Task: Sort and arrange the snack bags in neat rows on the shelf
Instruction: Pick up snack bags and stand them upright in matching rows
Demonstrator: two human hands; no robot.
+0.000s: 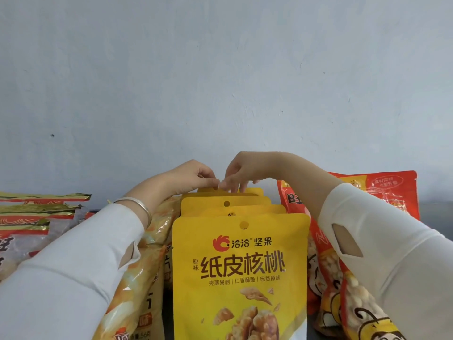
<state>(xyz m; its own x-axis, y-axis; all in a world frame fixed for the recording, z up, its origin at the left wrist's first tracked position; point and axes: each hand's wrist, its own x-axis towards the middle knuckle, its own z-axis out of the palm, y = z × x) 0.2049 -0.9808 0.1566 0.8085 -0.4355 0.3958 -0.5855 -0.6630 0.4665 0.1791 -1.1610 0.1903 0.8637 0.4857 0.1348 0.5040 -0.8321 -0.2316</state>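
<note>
Yellow walnut bags [240, 266] stand 4 deep in 1 file at 6 o'clock, and both hands meet at its far end: the left hand [193, 176] and right hand [241, 171] each pinch the top edge of the rearmost bag [252, 191] with curled fingertips. Squaring this row looks to be the step in hand; next, that bag needs setting upright, flush behind the others. Red bags [382, 192] lean at 3 o'clock, gold-edged bags [36, 212] lie at 9. Only a grey strip of shelf [435, 212] shows; a pale blue-grey wall [220, 69] fills 12 o'clock
</note>
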